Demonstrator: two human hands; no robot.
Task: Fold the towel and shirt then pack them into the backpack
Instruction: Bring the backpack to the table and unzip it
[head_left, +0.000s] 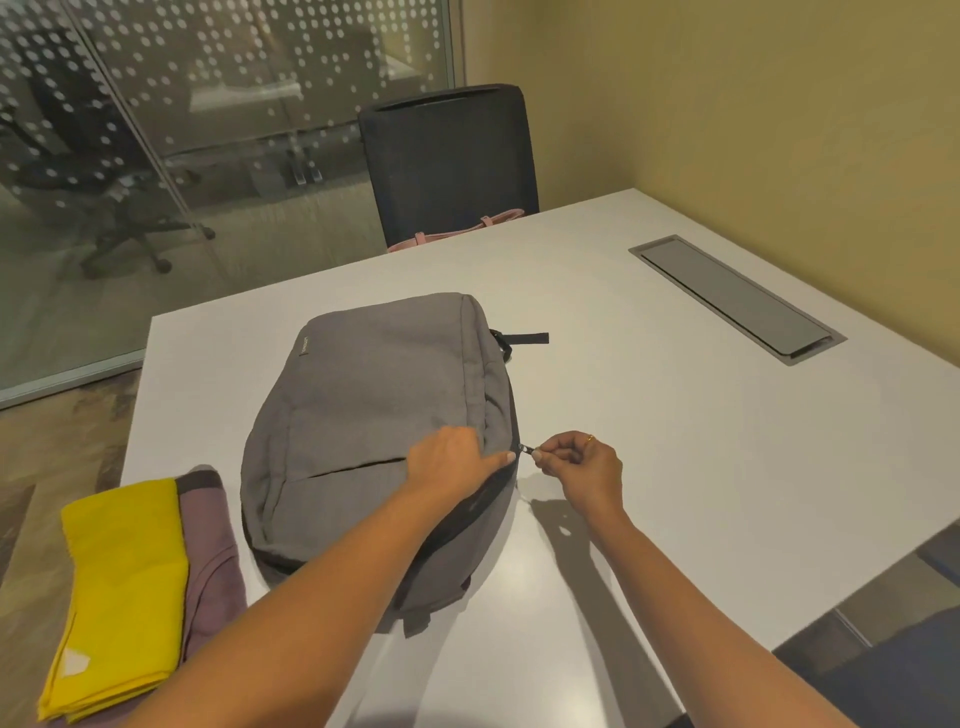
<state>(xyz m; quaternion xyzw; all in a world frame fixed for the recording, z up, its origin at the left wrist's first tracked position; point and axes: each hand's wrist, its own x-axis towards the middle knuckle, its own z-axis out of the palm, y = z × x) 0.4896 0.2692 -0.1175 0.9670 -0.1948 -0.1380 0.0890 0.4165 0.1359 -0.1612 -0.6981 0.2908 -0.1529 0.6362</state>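
The grey backpack (363, 395) lies flat in the centre of the frame with its inside not visible. The step in hand seems to be opening it: the right hand (582, 467) pinches the zipper pull (525, 450) at its right edge, while the left hand (447, 462) presses on the cloth just beside, though I cannot tell if its fingers grasp a fold. Next, I judge, the pull must run along the zipper with the cloth kept tight; the folded yellow towel (124, 571) lies on the mauve shirt (213, 545) at lower left of the white table (675, 415), not yet packed.
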